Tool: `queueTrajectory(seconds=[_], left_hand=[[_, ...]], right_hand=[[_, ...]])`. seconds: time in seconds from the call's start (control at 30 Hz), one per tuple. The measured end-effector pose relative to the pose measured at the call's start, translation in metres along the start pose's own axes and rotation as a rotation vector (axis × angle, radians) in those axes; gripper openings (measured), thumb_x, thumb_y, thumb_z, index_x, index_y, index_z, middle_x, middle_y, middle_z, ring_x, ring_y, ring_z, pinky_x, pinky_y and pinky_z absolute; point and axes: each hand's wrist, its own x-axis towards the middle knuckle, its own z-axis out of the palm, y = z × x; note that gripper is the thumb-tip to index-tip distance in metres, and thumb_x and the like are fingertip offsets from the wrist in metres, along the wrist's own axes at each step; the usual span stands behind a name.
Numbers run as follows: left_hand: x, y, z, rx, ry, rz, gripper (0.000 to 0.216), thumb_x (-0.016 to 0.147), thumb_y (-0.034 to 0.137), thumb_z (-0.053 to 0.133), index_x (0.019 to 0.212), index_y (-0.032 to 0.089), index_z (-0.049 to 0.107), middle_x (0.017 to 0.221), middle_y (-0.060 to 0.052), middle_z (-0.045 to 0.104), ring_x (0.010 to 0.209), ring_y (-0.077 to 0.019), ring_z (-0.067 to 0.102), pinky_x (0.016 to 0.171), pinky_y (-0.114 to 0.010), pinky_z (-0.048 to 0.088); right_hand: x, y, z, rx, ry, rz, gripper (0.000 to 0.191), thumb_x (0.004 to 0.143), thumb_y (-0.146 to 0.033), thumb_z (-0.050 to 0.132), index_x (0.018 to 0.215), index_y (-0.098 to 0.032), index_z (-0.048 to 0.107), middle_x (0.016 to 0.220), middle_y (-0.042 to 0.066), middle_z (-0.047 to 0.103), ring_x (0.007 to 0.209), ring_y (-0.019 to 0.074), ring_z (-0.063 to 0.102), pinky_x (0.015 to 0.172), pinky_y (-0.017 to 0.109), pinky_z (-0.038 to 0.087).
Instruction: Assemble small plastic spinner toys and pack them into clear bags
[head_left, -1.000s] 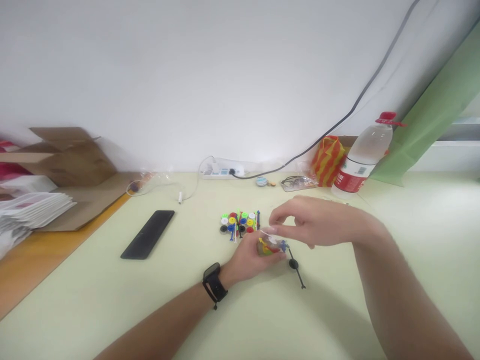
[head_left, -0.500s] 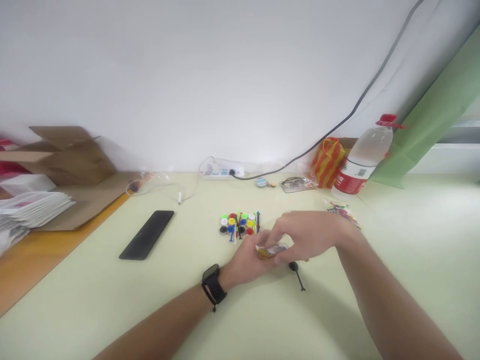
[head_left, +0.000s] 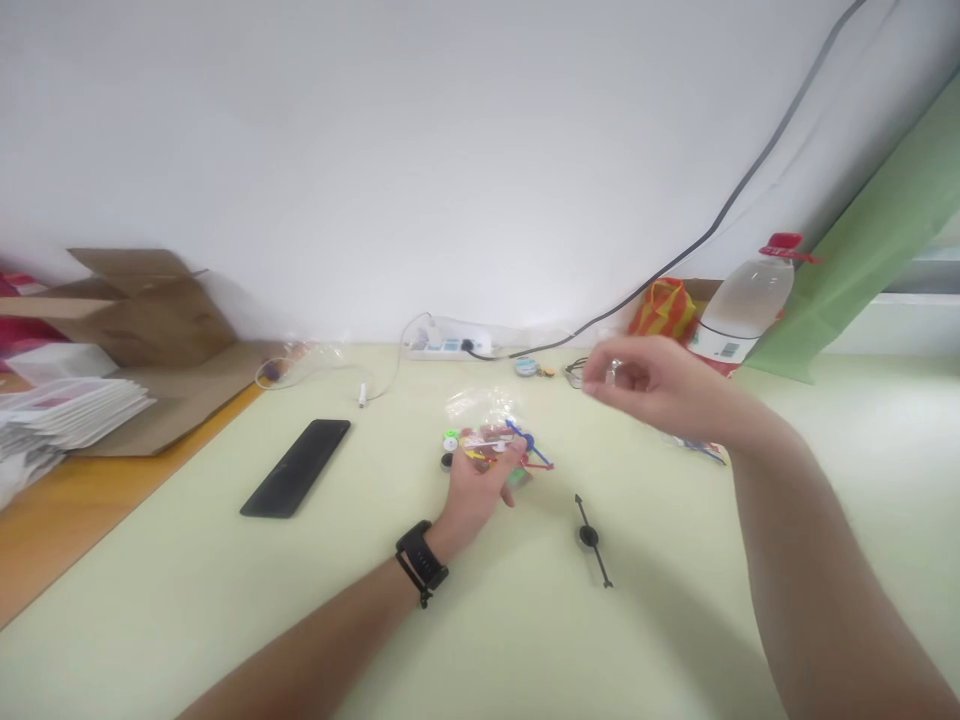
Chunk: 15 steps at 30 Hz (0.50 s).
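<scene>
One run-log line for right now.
left hand: holding coloured pieces | right hand: raised, grip unclear | black pointer: on table

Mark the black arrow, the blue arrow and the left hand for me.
Black arrow [head_left: 589, 537], head view: on its round hub.
Blue arrow [head_left: 529, 441], head view: on its round hub.
Left hand [head_left: 474, 494], head view: on the back of the hand.

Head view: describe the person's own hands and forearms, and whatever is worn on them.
The left hand and right hand are both ungloved, and no sleeves show on either forearm. The left wrist carries a black wristwatch, with what looks like a thin dark bracelet beside it. Nothing is visible on the right wrist.
</scene>
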Motion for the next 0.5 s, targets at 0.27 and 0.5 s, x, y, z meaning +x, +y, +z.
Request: queueTrajectory(seconds=[0.27,0.5], left_hand=[[0.005,-0.003,-0.003,-0.185,0.024,-0.078,0.052,0.082,0.06,0.075,0.108,0.017,0.062,0.093,-0.008,0.075,0.07,-0.0236,0.075,0.047,-0.028,0.06],[0.001,-0.001,0.0,-0.081,0.01,-0.027,0.064,0.074,0.047,0.087,0.122,0.018,0.058,0.1,-0.008,0.074,0.073,-0.0197,0.073,0.05,-0.026,0.062]], right_hand=[[0.027,0.033,0.064,0.002,-0.892,0.278,0.027,0.072,-0.028,0.074,0.097,-0.018,0.075,0.075,0.002,0.075,0.069,0.0195,0.075,0.061,0.025,0.054],[0.047,0.06,0.093,0.263,-1.095,0.317,0.026,0.059,-0.026,0.083,0.08,-0.012,0.079,0.07,0.003,0.076,0.07,0.02,0.075,0.066,0.024,0.058]])
